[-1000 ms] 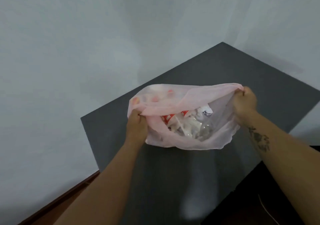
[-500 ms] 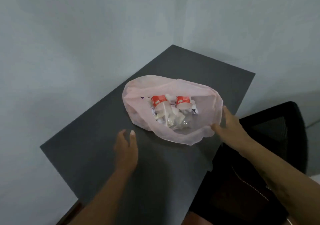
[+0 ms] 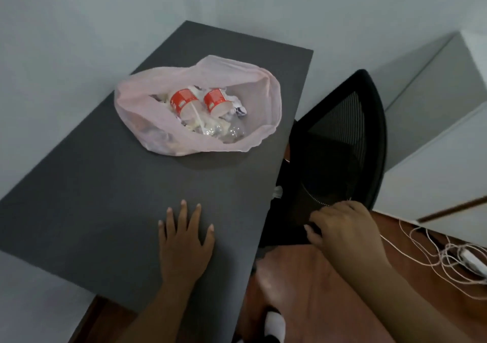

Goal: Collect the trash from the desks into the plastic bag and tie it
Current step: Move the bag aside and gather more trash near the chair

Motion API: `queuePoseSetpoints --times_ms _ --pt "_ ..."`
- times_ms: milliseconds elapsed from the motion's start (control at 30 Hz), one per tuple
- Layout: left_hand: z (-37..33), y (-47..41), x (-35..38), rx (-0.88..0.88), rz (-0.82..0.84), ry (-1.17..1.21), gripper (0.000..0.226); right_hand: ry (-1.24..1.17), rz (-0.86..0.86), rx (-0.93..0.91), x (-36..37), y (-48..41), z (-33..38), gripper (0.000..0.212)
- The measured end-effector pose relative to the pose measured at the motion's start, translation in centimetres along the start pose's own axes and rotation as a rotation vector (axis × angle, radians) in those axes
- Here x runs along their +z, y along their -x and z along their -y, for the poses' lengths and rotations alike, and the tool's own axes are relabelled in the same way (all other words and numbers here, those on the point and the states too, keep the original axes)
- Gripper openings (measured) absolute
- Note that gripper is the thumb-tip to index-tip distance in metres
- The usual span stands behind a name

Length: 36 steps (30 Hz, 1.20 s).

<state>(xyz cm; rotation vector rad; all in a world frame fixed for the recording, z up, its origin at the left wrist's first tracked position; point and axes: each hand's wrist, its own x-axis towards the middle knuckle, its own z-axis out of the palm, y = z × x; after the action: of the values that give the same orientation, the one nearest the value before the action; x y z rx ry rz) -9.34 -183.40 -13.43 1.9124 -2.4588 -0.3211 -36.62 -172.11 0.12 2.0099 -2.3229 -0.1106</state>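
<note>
The bag, cups inside, lay on the desk well ahead of my left hand; the chair stood right of the desk, gripped by my right hand.

Dark grey desk top: pink plastic bag slumped on the far half, close to the right edge, mouth gaping and untied; left hand flat on the near part, fingers spread, well apart from the bag.

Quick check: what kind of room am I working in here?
Probably an office or study room: a dark grey desk set against pale walls, a black mesh-backed office chair beside it, and tangled white cables on the wooden floor.
</note>
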Motion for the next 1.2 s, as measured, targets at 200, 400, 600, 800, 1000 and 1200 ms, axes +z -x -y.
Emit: queuePoseSetpoints --times_ms 200,400,600,800,1000,1200 --pt "-0.3 0.2 0.2 0.005 -0.045 0.009 0.071 0.090 -0.103 0.091 1.1 1.1 -4.0 0.017" --pt "-0.4 0.2 0.2 0.011 -0.071 0.005 0.068 0.166 -0.111 0.194 1.6 1.4 -10.3 0.037" --pt "-1.0 0.5 0.0 -0.016 -0.066 -0.022 0.070 0.187 -0.045 0.149 2.4 1.1 -18.5 0.051" --pt "-4.7 0.6 0.6 -0.015 -0.036 -0.059 0.074 0.234 -0.025 0.175 2.6 -0.5 -21.3 0.036" --pt "-11.6 0.6 1.7 0.268 -0.007 -0.113 0.071 0.139 0.125 0.047 8.5 -5.4 -19.0 0.081" --pt "-19.9 -1.4 4.2 0.465 -0.044 -0.118 0.058 -0.185 0.468 -0.202 16.7 -8.4 -15.4 0.098"
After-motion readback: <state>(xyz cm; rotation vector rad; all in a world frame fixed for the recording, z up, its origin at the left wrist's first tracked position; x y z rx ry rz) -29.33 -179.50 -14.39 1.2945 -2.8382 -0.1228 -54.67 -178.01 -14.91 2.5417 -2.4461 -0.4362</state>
